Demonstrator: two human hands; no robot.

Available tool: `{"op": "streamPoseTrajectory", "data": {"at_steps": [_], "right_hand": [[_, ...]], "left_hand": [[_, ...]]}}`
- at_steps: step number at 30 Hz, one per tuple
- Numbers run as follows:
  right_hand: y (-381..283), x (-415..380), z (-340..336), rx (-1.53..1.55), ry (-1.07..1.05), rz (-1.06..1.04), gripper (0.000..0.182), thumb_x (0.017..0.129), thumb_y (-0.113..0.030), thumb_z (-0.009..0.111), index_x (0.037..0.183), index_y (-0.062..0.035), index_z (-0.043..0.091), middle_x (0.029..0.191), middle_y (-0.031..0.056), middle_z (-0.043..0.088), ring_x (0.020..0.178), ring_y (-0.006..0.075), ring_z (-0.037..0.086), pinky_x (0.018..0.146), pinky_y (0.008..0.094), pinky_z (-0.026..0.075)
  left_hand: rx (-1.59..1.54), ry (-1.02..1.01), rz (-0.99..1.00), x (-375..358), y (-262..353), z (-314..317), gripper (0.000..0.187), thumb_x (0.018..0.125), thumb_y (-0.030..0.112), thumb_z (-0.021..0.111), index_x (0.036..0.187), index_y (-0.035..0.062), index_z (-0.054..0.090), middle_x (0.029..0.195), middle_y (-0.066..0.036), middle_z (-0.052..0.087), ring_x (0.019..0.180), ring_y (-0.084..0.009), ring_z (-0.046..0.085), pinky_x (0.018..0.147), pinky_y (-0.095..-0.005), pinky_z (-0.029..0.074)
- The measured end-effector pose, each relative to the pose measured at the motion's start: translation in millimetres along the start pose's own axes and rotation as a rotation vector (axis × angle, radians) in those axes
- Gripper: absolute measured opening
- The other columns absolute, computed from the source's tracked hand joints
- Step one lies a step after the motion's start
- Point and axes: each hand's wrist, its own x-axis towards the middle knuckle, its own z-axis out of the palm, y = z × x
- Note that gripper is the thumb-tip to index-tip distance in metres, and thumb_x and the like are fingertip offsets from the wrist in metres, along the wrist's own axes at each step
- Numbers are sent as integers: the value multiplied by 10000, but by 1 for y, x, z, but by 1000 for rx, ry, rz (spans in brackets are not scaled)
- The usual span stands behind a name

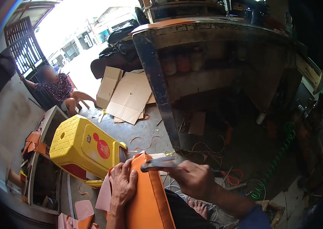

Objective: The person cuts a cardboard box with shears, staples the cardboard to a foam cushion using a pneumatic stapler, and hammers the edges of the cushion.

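An orange covered panel point(143, 198), like a padded board with a seam along its right side, lies across my lap in the head view. My left hand point(122, 183) presses on its left side, fingers stretched toward the far end and thumb apart. Pinkish backing material point(104, 195) sticks out beneath that hand. My right hand point(193, 178) is wrapped round a grey metal hand tool point(159, 164) with a rounded dark end, held over the panel's far right part; I cannot tell its exact kind. Its handle is hidden in my fist.
A yellow plastic stool point(81, 143) lies tipped ahead on the left. Flattened cardboard point(130, 95) rests on the floor beyond, beside a worn workbench point(155, 82). A person point(60, 88) sits near the doorway. A green coiled hose point(279, 162) hangs at right; orange scraps point(33, 143) lie left.
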Motion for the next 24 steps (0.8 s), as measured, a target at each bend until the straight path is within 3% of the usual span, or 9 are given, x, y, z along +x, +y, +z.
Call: {"op": "streamPoseTrajectory", "data": {"at_steps": [1, 3, 6, 9, 13, 14, 19, 21, 24], "right_hand": [[0, 5, 0, -162, -194, -48, 476, 879, -50, 702, 1343, -132, 643, 794, 51, 654, 576, 179, 644, 459, 317, 489], [6, 5, 8, -143, -151, -48, 467, 869, -54, 698, 1324, -154, 662, 758, 40, 626, 536, 168, 612, 417, 317, 473], [14, 6, 20, 76, 217, -29, 417, 897, -124, 691, 1310, -178, 673, 669, 24, 553, 478, 163, 555, 394, 337, 455], [15, 4, 21, -145, -77, -47, 440, 891, -116, 715, 1324, -174, 662, 642, 19, 522, 462, 157, 525, 392, 337, 449], [17, 15, 20, -33, 163, -45, 432, 892, -143, 702, 1319, -199, 668, 630, 12, 496, 475, 155, 535, 389, 328, 440], [16, 16, 18, -108, -24, -59, 401, 904, -143, 660, 1302, -178, 682, 678, 28, 562, 521, 167, 602, 420, 333, 486], [17, 32, 17, -77, 54, -111, 431, 878, -120, 653, 1305, -174, 679, 704, 56, 591, 550, 193, 622, 441, 331, 513], [16, 35, 19, -135, -94, -84, 460, 864, -104, 655, 1318, -180, 669, 706, 60, 590, 552, 195, 623, 442, 333, 513], [15, 41, 23, -152, -50, -72, 420, 888, -120, 660, 1300, -198, 672, 678, 38, 555, 525, 185, 599, 425, 342, 483]], "left_hand": [[-8, -3, -7, 0, 2, -1, 474, 982, 330, 529, 1406, 120, 513, 1245, -158, 511, 1211, -361, 425, 1073, -526, 282], [15, 7, 5, -3, -2, 2, 471, 986, 319, 525, 1414, 124, 509, 1251, -157, 508, 1216, -360, 424, 1077, -525, 280], [24, 27, 33, 4, -7, 3, 468, 991, 299, 515, 1427, 128, 501, 1261, -156, 504, 1226, -357, 420, 1082, -523, 277], [18, 7, 15, -2, -1, 2, 462, 999, 271, 491, 1439, 130, 495, 1264, -153, 501, 1235, -349, 418, 1085, -519, 276], [36, 13, 35, 4, 0, 0, 466, 1016, 259, 454, 1453, 101, 481, 1303, -176, 491, 1256, -356, 413, 1111, -498, 270], [43, -22, 10, -3, 2, -1, 477, 1027, 255, 435, 1468, 76, 464, 1335, -199, 482, 1280, -368, 407, 1129, -482, 271], [-3, 29, 8, -2, -16, 11, 509, 1015, 294, 432, 1477, 82, 463, 1348, -154, 492, 1266, -335, 412, 1113, -489, 257], [-28, 25, -11, -5, -11, 8, 515, 1015, 302, 430, 1479, 80, 460, 1364, -163, 498, 1290, -342, 414, 1121, -483, 264], [-9, 10, -75, -8, -17, 7, 519, 1003, 324, 444, 1456, 73, 477, 1365, -177, 507, 1296, -359, 428, 1125, -482, 276]]}}
